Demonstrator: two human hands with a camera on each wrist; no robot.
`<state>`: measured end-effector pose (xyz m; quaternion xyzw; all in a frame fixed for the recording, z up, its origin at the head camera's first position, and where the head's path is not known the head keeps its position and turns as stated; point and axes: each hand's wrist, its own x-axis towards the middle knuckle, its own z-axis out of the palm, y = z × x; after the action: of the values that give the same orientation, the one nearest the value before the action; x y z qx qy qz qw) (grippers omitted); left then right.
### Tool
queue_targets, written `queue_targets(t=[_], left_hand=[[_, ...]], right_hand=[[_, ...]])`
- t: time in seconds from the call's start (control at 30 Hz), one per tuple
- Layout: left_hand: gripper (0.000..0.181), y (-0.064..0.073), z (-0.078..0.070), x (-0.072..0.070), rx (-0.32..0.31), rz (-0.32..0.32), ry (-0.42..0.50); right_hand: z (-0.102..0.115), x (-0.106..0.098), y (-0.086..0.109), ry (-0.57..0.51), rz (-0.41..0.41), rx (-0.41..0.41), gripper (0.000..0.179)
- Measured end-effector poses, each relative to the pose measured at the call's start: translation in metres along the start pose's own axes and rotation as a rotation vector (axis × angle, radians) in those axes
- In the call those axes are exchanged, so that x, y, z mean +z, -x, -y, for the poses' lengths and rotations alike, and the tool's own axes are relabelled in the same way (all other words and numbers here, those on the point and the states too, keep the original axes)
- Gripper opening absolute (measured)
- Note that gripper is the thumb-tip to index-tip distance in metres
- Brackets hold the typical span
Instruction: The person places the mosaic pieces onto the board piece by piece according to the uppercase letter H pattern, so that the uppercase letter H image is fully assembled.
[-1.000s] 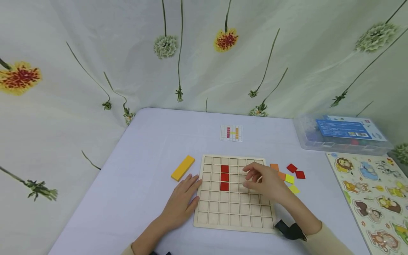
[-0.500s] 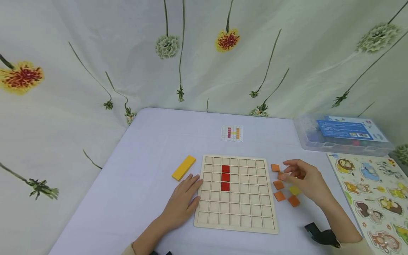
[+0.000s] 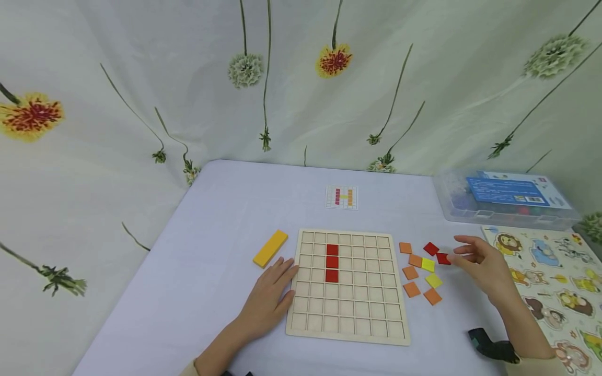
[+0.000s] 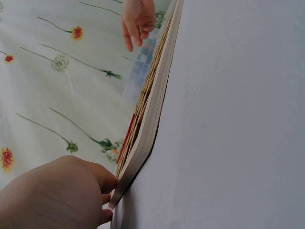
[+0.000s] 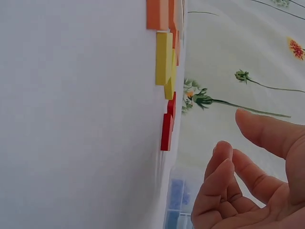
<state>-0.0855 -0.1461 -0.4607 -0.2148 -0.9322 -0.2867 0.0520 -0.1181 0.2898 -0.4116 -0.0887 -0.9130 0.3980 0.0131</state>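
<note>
A pale wooden grid board [image 3: 348, 308] lies on the table with three red tiles [image 3: 332, 262] in one column. At its left edge rests my left hand [image 3: 268, 300], fingers extended and touching the rim. My right hand [image 3: 486, 269] hovers at the right, its thumb beside a loose red tile [image 3: 442, 258]; the right wrist view shows a gap between thumb and fingers with nothing in it. Another red tile [image 3: 430, 248] lies close by. Yellow tiles [image 3: 433, 281] and several orange tiles [image 3: 412, 290] are spread between the board and that hand.
A small pattern card [image 3: 342, 197] lies behind the board. To the left is a long yellow block [image 3: 270, 248]. A clear plastic box [image 3: 508, 214] stands at the back right, with an animal puzzle board [image 3: 541, 292] in front of it.
My right hand has moved right, from above the board, across the loose tiles, to beside the red ones. The left hand has stayed put.
</note>
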Motion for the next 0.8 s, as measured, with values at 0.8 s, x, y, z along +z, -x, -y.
queue_targets(t=[0.8], left_hand=[[0.050, 0.000, 0.001, 0.000, 0.011, -0.003, -0.016]], right_hand=[[-0.030, 0.013, -0.007, 0.108, 0.013, -0.009, 0.051]])
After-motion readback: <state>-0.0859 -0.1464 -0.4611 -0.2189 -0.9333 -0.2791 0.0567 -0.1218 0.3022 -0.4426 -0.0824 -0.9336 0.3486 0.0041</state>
